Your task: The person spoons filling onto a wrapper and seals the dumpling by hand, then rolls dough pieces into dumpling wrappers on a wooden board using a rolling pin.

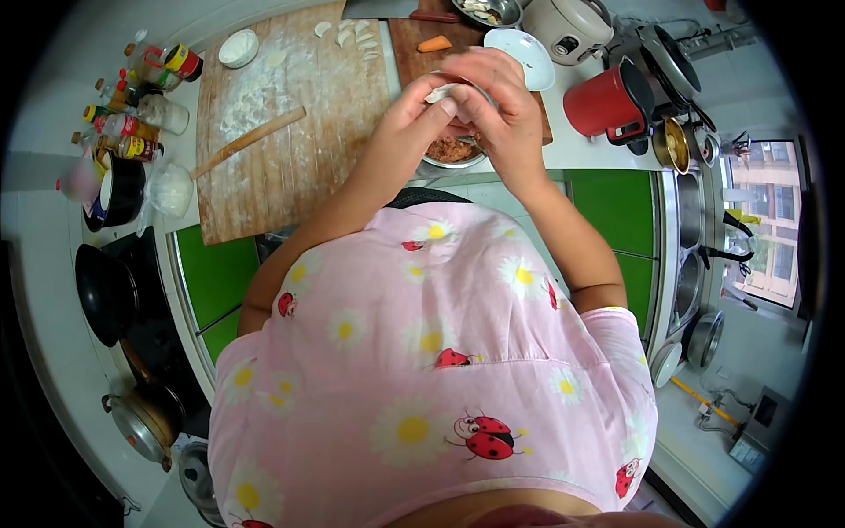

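My left hand (407,121) and my right hand (503,104) meet above a metal bowl of minced filling (451,151). Between their fingers is a pale dumpling (439,91), pinched by both thumbs and largely covered by the fingers. Part of the bowl is hidden beneath my hands. Left of them, a rolling pin (251,141) lies slantwise on a floury wooden board (290,189). Several folded dumplings (345,37) rest at that board's far edge. A small white bowl of flour (238,49) stands at its far left corner.
Past my hands, a carrot piece (434,44) lies on a darker board (409,55), near a white plate (534,63). A rice cooker (568,31) and a red pot (598,104) stand rightward. Sauce bottles (132,125) crowd the left side, with a black wok (104,295) nearer me.
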